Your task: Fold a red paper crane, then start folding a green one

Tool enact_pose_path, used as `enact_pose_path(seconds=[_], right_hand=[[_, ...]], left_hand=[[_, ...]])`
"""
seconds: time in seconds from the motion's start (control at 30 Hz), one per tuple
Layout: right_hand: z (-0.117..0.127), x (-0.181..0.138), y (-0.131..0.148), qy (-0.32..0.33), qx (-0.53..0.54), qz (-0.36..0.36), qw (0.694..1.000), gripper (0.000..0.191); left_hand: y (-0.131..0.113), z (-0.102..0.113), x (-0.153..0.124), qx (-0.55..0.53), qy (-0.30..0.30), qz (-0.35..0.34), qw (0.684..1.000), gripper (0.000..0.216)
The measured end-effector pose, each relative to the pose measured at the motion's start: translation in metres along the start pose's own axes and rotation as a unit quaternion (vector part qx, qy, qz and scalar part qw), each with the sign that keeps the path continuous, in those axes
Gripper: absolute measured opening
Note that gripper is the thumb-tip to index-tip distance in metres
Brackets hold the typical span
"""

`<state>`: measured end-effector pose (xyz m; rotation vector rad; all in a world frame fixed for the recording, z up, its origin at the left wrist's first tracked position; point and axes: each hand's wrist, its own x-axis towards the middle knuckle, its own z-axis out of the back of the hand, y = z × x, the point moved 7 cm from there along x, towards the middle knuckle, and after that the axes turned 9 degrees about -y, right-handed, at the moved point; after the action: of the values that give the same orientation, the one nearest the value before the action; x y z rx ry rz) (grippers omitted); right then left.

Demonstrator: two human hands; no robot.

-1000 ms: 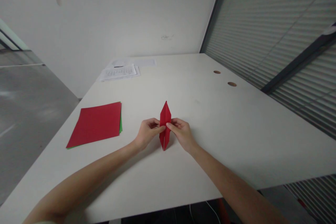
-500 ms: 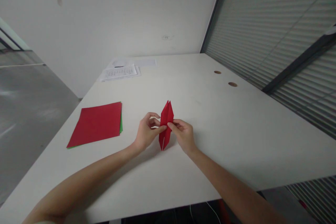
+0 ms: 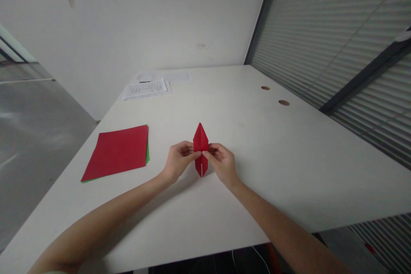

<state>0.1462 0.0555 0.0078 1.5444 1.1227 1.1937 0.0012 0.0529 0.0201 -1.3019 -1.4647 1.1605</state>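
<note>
Between my two hands, a folded red origami paper [image 3: 201, 139] stands nearly upright just above the white table. Its top end comes to a point, and a narrow slit splits the lower end into two points. My left hand [image 3: 180, 160] pinches the left edge, thumb in front and fingers behind. On the opposite edge my right hand [image 3: 222, 162] grips it the same way. Both thumb tips almost meet at the middle of the paper. The fingertips behind it are hidden.
A stack of square paper, with a red sheet [image 3: 118, 152] over a green one [image 3: 147, 153], lies to the left on the white table [image 3: 224, 107]. Printed sheets [image 3: 146, 89] rest at the far left. Two round holes [image 3: 284, 102] pierce the tabletop near the window blinds [image 3: 327, 38].
The folded paper has turned so its front faces me, and its two upper points now show as one. My left fingers have closed onto its left edge.
</note>
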Motion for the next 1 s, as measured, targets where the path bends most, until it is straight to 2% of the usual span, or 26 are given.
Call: enact_pose_path(seconds=[0.13, 0.27, 0.5, 0.77, 0.87, 1.0], right_hand=[[0.001, 0.003, -0.003, 0.006, 0.019, -0.034, 0.999, 0.031], [0.0, 0.005, -0.007, 0.019, 0.018, -0.074, 0.997, 0.025], [-0.001, 0.004, -0.007, 0.012, 0.009, -0.074, 0.997, 0.028], [0.001, 0.004, -0.01, 0.024, -0.011, -0.074, 0.997, 0.031], [0.0, 0.004, -0.011, 0.028, -0.006, -0.082, 0.996, 0.032], [-0.005, 0.001, -0.013, 0.058, -0.005, -0.098, 0.993, 0.031]], left_hand=[[0.004, -0.001, 0.001, -0.04, 0.02, 0.019, 0.999, 0.024], [0.009, -0.003, 0.001, -0.063, 0.031, 0.048, 0.996, 0.028], [0.008, -0.005, -0.001, -0.028, 0.025, 0.064, 0.997, 0.032], [0.013, -0.011, -0.006, -0.005, 0.064, 0.124, 0.99, 0.032], [0.012, -0.011, -0.005, 0.0, 0.062, 0.114, 0.992, 0.034], [0.008, -0.007, 0.0, 0.012, 0.041, 0.068, 0.997, 0.034]])
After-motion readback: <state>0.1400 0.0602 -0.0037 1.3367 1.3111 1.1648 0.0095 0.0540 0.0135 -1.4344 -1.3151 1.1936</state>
